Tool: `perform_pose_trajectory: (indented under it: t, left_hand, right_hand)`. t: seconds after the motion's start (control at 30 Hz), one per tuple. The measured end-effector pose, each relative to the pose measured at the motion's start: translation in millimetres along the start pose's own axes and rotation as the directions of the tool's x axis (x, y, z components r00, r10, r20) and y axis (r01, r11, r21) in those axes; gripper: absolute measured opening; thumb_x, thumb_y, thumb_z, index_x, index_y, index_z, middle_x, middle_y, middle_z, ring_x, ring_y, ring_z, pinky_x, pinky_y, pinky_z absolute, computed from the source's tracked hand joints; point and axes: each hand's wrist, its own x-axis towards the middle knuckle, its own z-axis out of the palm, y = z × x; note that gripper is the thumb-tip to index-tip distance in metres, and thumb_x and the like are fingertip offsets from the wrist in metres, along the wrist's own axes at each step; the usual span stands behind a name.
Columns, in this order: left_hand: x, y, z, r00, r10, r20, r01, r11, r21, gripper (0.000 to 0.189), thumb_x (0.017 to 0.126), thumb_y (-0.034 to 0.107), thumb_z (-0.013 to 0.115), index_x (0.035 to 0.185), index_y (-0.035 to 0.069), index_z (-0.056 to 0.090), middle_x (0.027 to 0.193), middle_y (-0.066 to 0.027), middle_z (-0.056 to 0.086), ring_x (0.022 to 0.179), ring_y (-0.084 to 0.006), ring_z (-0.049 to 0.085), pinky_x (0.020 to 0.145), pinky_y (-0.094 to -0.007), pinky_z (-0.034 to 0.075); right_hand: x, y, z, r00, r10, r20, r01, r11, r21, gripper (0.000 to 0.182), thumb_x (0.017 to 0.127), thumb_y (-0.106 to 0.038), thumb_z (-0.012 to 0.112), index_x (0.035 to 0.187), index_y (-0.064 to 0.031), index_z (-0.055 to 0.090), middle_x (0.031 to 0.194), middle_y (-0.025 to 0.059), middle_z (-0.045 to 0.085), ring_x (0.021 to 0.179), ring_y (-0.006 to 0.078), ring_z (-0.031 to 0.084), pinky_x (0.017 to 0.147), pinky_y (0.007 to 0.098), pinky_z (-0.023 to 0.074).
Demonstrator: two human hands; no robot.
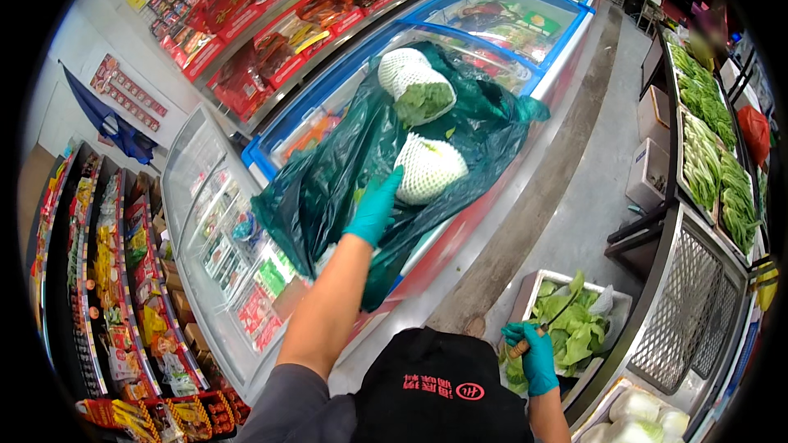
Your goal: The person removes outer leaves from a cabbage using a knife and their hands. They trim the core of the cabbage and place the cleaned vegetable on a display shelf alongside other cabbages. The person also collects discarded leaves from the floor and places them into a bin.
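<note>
My left hand (374,209), in a teal glove, reaches to the lower left edge of a leafy vegetable head in a white foam net (432,171). Its fingertips appear to touch the net without gripping it. Behind it lies a second netted head (418,83), with green leaves showing at its end. Both rest on a dark green plastic bag (332,172) spread over a chest freezer. Low on the right, my gloved right hand (532,357) is closed around the wooden handle of a knife (523,344). The blade points up over a white foam box (529,289) of loose green leaves (572,332).
Blue-framed freezer lids (492,12) run away from me. Red-edged shelves (295,43) of packaged goods stand at the left. On the right are racks of leafy greens (702,154), a metal-framed mesh panel (683,307) and pale cabbages (640,412). A grey floor aisle (554,178) runs between.
</note>
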Motion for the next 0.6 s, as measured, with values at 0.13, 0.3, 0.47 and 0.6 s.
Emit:
perform_pose_trajectory:
  t: [0.13, 0.3, 0.47, 0.6]
  left_hand:
    - [100.5, -42.9, 57.6, 0.963, 0.116, -0.245, -0.083, 0.986, 0.143, 0.120, 0.063, 0.063, 0.071, 0.142, -0.006, 0.013, 0.144, -0.0250, 0.024, 0.133, -0.0376, 0.027, 0.107, -0.0419, 0.026]
    - [135.7, -42.7, 75.2, 0.898, 0.282, -0.338, -0.080, 0.860, 0.505, 0.107, 0.062, 0.058, 0.072, 0.138, -0.002, 0.026, 0.139, -0.0223, 0.030, 0.125, -0.0359, 0.034, 0.101, -0.0443, 0.031]
    - [180.1, -63.3, 10.8, 0.980, 0.187, 0.073, -0.159, 0.945, -0.286, 0.040, 0.087, 0.018, 0.055, 0.123, 0.000, 0.053, 0.114, -0.0118, 0.060, 0.097, -0.0214, 0.060, 0.083, -0.0327, 0.049]
    - [159.2, -67.7, -21.4, 0.988, -0.105, 0.110, 0.133, 0.946, -0.295, 0.039, 0.093, 0.027, 0.048, 0.128, 0.009, 0.051, 0.122, -0.0080, 0.056, 0.106, -0.0214, 0.057, 0.086, -0.0393, 0.048]
  right_hand:
    - [48.6, -66.7, 36.8, 0.995, -0.089, 0.038, 0.094, 0.982, -0.164, 0.026, 0.087, -0.018, 0.060, 0.098, 0.0061, 0.059, 0.100, 0.0178, 0.065, 0.092, 0.0268, 0.064, 0.084, 0.0366, 0.0506]
    - [123.9, -145.0, 162.7, 0.947, -0.262, 0.188, 0.301, 0.927, -0.223, 0.025, 0.086, -0.019, 0.063, 0.095, 0.0040, 0.059, 0.097, 0.0152, 0.065, 0.087, 0.0242, 0.064, 0.077, 0.0340, 0.0502]
    - [213.9, -160.9, 258.4, 0.970, -0.194, 0.143, 0.240, 0.842, -0.484, 0.034, 0.084, -0.032, 0.066, 0.092, 0.0007, 0.061, 0.072, 0.0047, 0.060, 0.053, 0.0145, 0.051, 0.051, 0.0281, 0.0396]
    - [263.1, -115.8, 272.2, 0.984, -0.049, 0.171, 0.125, 0.872, -0.473, 0.033, 0.084, -0.034, 0.066, 0.094, -0.0022, 0.061, 0.069, 0.0020, 0.058, 0.049, 0.0131, 0.047, 0.047, 0.0280, 0.0374]
